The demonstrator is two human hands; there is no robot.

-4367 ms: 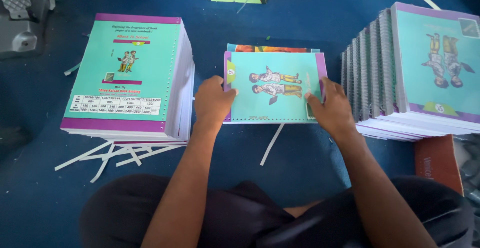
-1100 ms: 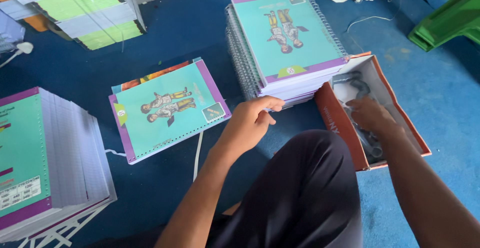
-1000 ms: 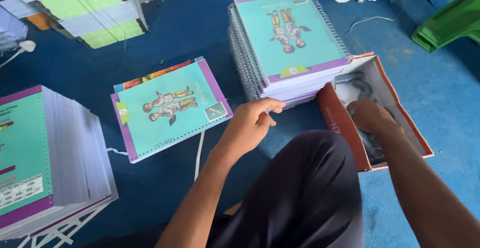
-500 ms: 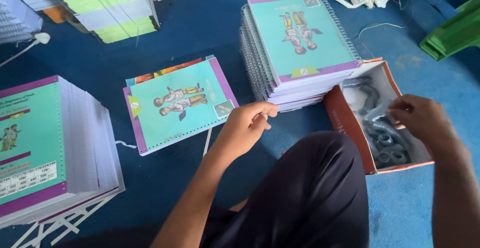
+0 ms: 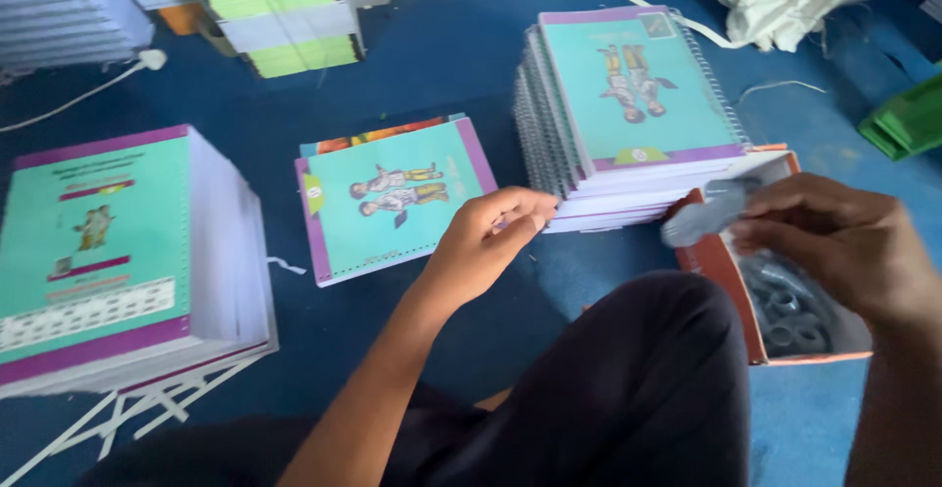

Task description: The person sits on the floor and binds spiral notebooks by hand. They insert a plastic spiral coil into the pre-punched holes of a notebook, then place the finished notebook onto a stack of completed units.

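Grey and blurred, a spiral binding coil [image 5: 708,218] is pinched in the right hand [image 5: 846,248] above the open box [image 5: 731,286], while the left hand [image 5: 486,244], fingers loosely curled, rests on the booklet [image 5: 392,198] corner.

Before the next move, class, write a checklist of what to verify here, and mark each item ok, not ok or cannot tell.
1. Right hand has lifted a grey spiral coil out of the box: ok.
2. Grip on the coil is firm: cannot tell, the coil is blurred.
3. Open orange box holds more coils: ok, grey loops show inside.
4. Left hand steadies the teal booklet: not ok, it is beside the right edge, contact unclear.
5. Booklet lies flat on the blue floor, apart from the bound stack: ok.
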